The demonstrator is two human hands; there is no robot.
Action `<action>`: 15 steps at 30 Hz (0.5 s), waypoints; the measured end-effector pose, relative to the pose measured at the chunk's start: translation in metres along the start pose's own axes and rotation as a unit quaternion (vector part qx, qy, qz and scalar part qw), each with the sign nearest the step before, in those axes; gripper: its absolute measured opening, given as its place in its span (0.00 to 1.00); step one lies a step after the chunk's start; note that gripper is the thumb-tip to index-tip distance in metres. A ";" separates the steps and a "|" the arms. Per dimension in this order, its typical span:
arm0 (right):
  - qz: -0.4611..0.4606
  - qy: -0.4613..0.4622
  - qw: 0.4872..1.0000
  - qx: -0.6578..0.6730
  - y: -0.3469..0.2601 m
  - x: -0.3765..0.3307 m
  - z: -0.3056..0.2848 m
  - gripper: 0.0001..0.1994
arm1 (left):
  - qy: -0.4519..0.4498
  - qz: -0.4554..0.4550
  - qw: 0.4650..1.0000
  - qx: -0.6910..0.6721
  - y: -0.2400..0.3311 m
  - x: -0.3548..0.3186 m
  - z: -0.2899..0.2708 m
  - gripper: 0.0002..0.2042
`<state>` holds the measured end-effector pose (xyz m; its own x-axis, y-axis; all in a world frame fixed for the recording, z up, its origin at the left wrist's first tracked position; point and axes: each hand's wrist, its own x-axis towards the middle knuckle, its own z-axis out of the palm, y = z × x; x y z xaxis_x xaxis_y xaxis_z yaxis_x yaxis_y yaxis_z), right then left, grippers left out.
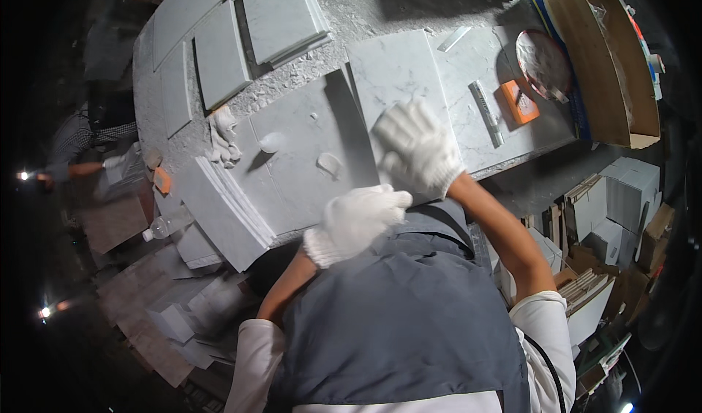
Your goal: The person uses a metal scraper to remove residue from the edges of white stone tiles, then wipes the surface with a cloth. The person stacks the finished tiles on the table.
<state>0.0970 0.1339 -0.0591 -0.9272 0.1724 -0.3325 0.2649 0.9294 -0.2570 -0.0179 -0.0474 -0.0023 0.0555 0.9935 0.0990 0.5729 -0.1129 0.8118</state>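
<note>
My right hand, in a white knitted glove, lies with fingers stretched over a grey-veined white tile. No object shows in its grasp. Close to my body at the worktable's near edge is my left hand, also gloved in white. Its fingers point right and are smeared by motion, so their grip is unclear. Left of the tile, a grey slab surface carries a small round whitish piece and a pale cup-like piece.
Stacked tiles stand at the near left, with more tiles at the far left. On the right are a marker-like tube, an orange box, a round bowl and a long cardboard box. Another person is at left.
</note>
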 end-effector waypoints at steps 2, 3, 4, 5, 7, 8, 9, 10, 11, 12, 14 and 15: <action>-0.149 0.070 0.985 0.058 -0.027 -0.023 0.014 0.25 | 0.062 -0.054 0.989 -0.123 -0.003 -0.010 -0.008 0.11; -0.203 0.121 0.958 0.165 -0.035 -0.034 0.019 0.19 | 0.084 -0.132 0.977 -0.145 -0.003 -0.017 -0.012 0.13; -0.239 0.119 0.926 0.267 -0.038 -0.042 0.023 0.14 | 0.103 -0.213 0.958 -0.165 -0.002 -0.026 -0.017 0.15; -0.229 0.054 0.919 0.315 -0.029 -0.047 0.023 0.13 | 0.110 -0.229 0.953 -0.166 -0.004 -0.030 -0.019 0.16; -0.162 0.096 0.904 0.383 -0.014 -0.052 0.018 0.11 | 0.120 -0.263 0.944 -0.156 -0.005 -0.037 -0.022 0.18; -0.085 0.140 0.913 0.373 -0.010 -0.052 0.015 0.11 | 0.118 -0.247 0.952 -0.134 -0.006 -0.037 -0.020 0.18; -0.058 0.223 0.939 0.255 -0.010 -0.048 0.014 0.12 | 0.113 -0.237 0.959 -0.107 -0.007 -0.037 -0.017 0.17; -0.024 0.308 0.944 0.118 -0.009 -0.045 0.012 0.15 | 0.111 -0.228 0.964 -0.081 -0.008 -0.035 -0.012 0.17; -0.030 0.227 0.968 0.102 -0.012 -0.044 0.012 0.17 | 0.119 -0.183 0.976 -0.012 -0.008 -0.031 -0.006 0.14; -0.039 0.183 0.980 0.070 -0.019 -0.044 0.014 0.19 | 0.109 -0.179 0.978 -0.012 -0.009 -0.029 -0.001 0.13; -0.078 0.111 0.987 0.082 -0.032 -0.052 0.020 0.18 | 0.074 -0.182 0.981 -0.003 -0.010 -0.025 0.009 0.11; -0.109 0.097 0.979 0.143 -0.033 -0.060 0.023 0.17 | 0.084 -0.173 0.980 0.041 -0.010 -0.024 0.012 0.11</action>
<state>0.1503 0.0855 -0.0511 -0.9955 0.0642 -0.0700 0.0924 0.8258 -0.5563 -0.0148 -0.0698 -0.0197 -0.2856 0.9554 -0.0745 0.5974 0.2382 0.7658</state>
